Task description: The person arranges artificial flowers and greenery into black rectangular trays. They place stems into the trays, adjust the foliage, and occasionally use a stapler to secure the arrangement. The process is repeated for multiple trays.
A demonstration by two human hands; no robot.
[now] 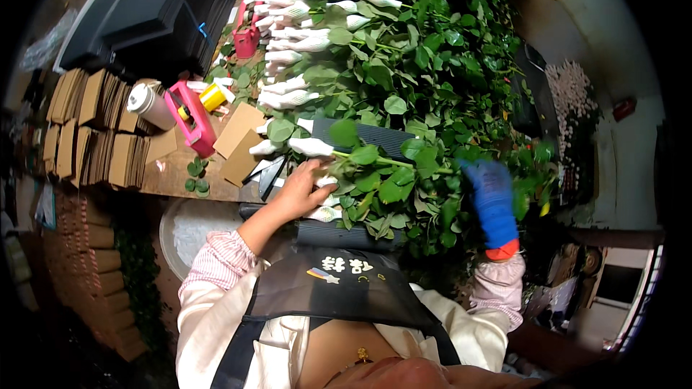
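Roses with white mesh sleeves over their heads lie in front of me, their leafy stems pointing right. My bare left hand (304,189) is at the heads of the nearest roses, thumb and fingers apart around a sleeved rose head (326,181). Just above it lies another sleeved rose (311,147), its stem running right toward my right hand (491,198). That hand wears a blue glove, slightly blurred, and its fingers close around the stem among the leaves; the fingertips are partly hidden. Dark ribbed sheets (346,235) show under the nearest roses.
A large pile of sleeved roses (461,57) covers the table's far side. At left stand a pink holder (192,119), a white bottle (150,105), stacked cardboard pieces (94,148) and black sheets (144,21). Scissors (271,175) lie near my left hand. A white tub (180,234) sits below the table edge.
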